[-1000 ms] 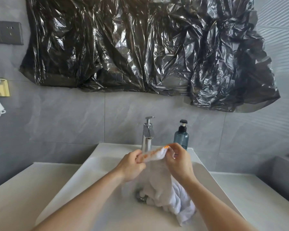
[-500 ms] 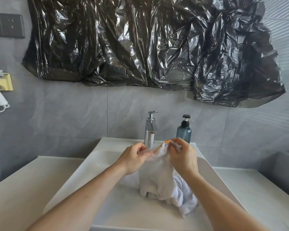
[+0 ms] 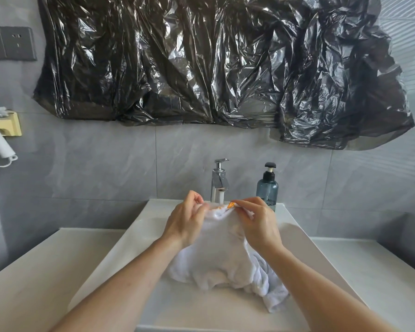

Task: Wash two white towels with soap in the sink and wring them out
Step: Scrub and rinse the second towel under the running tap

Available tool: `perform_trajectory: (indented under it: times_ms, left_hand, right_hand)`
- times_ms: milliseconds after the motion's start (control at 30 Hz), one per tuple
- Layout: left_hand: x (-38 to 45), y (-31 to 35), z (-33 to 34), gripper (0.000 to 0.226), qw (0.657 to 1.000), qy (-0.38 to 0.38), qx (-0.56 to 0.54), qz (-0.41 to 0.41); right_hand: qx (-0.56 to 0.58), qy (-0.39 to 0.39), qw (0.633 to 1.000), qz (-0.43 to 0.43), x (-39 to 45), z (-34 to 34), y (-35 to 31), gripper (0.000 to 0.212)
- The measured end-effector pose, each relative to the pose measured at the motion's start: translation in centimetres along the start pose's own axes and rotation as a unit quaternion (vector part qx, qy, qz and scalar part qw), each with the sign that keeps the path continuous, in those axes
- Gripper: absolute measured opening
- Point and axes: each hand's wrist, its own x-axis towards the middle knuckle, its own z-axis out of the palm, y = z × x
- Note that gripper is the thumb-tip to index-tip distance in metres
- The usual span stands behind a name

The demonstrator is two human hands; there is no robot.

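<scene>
Below the tap [image 3: 219, 180], both hands pinch the white towel's [image 3: 222, 255] top edge — left hand [image 3: 186, 222] and right hand [image 3: 259, 224] level, close together — the cloth hanging down into the sink [image 3: 134, 238], under the running stream.

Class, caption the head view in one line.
Both hands, left hand and right hand, pinch a white towel under the running faucet.

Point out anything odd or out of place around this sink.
The crumpled black plastic sheet covering the wall above the faucet stands out: it sags unevenly, lower at the right. Otherwise, the soap bottle stands upright and nothing looks spilled.
</scene>
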Motion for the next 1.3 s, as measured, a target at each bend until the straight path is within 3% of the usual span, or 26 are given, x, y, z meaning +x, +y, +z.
perform_trajectory:
  times_ms: [67,133,233,300,367,433,467,533,567,667,900,1100,1200,1300]
  left_hand:
    - [-0.4,-0.2,-0.1,0.055,0.994,-0.090,0.062,-0.021]
    - [-0.4,-0.5,0.5,0.042,0.985,-0.130,0.116,-0.003]
    - [-0.1,-0.7,0.9,0.048,0.985,-0.091,0.141,0.044]
    - [0.1,-1.0,0.8,0.048,0.984,-0.053,0.156,0.064]
    - [0.1,-1.1,0.7,0.060,0.985,-0.020,0.160,0.062]
    - [0.1,-1.1,0.7,0.068,0.987,0.020,0.150,0.044]
    - [0.3,-1.3,0.6,0.070,0.988,0.039,0.147,0.038]
    - [0.6,-1.6,0.4,0.063,0.988,0.065,0.135,0.044]
    - [0.6,-1.6,0.4,0.056,0.988,0.072,0.126,0.050]
    - [0.5,-1.5,0.5,0.029,0.990,0.062,0.111,0.064]
    - [1.2,-2.2,-0.1,0.013,0.989,0.091,0.115,-0.011]
    - [0.9,-1.1,-0.5,0.024,0.992,0.089,-0.047,-0.075]
    - [0.6,-0.6,-0.6,0.027,0.987,0.033,-0.106,-0.116]
    - [0.8,-0.8,-0.4,0.049,0.979,-0.019,-0.098,-0.180]
  right_hand:
    - [-0.042,-0.007,0.999,-0.019,0.0,0.2,0.2,0.024]
    - [-0.067,-0.020,0.997,-0.045,-0.1,0.4,0.1,0.024]
    - [-0.078,-0.024,0.996,-0.046,0.0,0.5,-0.5,0.027]
    - [-0.075,-0.045,0.996,0.011,-0.2,0.7,-0.6,0.047]
    - [-0.050,-0.104,0.989,0.094,-0.6,0.7,-0.5,0.077]
    - [-0.026,-0.198,0.965,0.169,-1.2,0.5,-0.7,0.088]
    - [-0.040,-0.239,0.952,0.189,-1.4,0.4,-0.8,0.080]
    - [-0.087,-0.271,0.944,0.168,-1.6,0.5,-0.5,0.034]
    - [-0.103,-0.263,0.948,0.146,-1.5,0.5,-0.5,0.015]
    - [-0.098,-0.216,0.965,0.113,-1.2,0.7,-0.3,0.025]
    - [0.026,-0.098,0.984,0.145,-0.6,-0.5,-1.1,0.030]
    - [0.108,-0.055,0.979,0.164,-0.3,-0.6,-1.5,0.038]
    - [0.137,-0.056,0.976,0.161,-0.4,-0.5,-1.2,0.041]
    - [0.128,-0.042,0.984,0.117,-0.4,-0.8,-0.9,0.037]
